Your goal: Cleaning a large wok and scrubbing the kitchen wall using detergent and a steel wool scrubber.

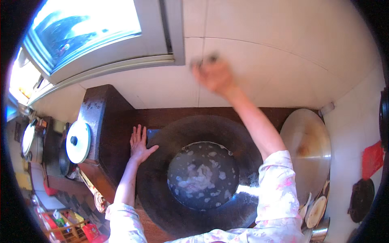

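Raised in front of the white wall tiles (261, 66), my right hand (217, 76) is blurred. Its fingers curl around a small dark object (213, 57), perhaps a scrubber, and whether it touches the tile I cannot tell. My left hand (141, 147) rests palm down with fingers spread on the dark brown stove top (161, 114), its thumb by the wok's rim. Below me sits a large dark wok (155, 188), set into the counter. Cloudy water (203, 176) with patches of foam fills its bottom.
A large round metal lid (307, 145) leans at the right wall. To the left rises a dark raised block (100, 121), with a white lid (78, 142) at its side. Above it is a grey-framed window (152, 30). A wooden crate (71, 226) stands at lower left.
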Available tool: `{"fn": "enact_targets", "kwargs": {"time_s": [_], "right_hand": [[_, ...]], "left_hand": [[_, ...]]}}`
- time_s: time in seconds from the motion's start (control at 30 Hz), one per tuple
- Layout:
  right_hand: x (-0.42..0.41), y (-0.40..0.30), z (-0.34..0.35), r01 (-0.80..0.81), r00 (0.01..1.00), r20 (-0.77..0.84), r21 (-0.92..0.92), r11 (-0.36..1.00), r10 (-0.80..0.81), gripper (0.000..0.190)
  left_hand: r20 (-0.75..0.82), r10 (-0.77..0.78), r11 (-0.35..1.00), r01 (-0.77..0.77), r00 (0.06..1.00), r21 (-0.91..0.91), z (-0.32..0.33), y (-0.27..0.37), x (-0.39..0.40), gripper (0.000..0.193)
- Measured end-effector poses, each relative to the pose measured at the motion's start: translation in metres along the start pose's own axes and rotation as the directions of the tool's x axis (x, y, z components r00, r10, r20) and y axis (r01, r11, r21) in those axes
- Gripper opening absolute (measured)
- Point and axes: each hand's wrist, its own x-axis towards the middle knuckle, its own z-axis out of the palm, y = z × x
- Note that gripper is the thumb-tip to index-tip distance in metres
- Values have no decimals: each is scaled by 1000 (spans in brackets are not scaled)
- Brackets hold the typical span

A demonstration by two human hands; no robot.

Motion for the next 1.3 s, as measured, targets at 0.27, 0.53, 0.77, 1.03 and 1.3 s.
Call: {"fn": "enact_targets", "kwargs": {"time_s": [0.27,0.53,0.77,1.03,1.3], "right_hand": [[25,26,-39,241,878,402,99,965,-261,13],[35,57,-56,-240,970,35,232,943,239,5],[-187,63,-59,350,651,633,239,906,-419,16],[-67,161,-94,-387,905,-339,-412,825,256,37],[-223,36,-45,152,764,619,103,983,-183,19]], "left_hand": [[11,-57,998,57,998,2,-8,-15,-15,108],[9,-13,999,14,1000,-43,-2,0,-5,107],[19,8,1000,-8,1000,-20,3,16,13,106],[8,-4,999,4,1000,49,-1,5,2,105],[7,-15,999,15,1000,41,11,1,0,106]]}}
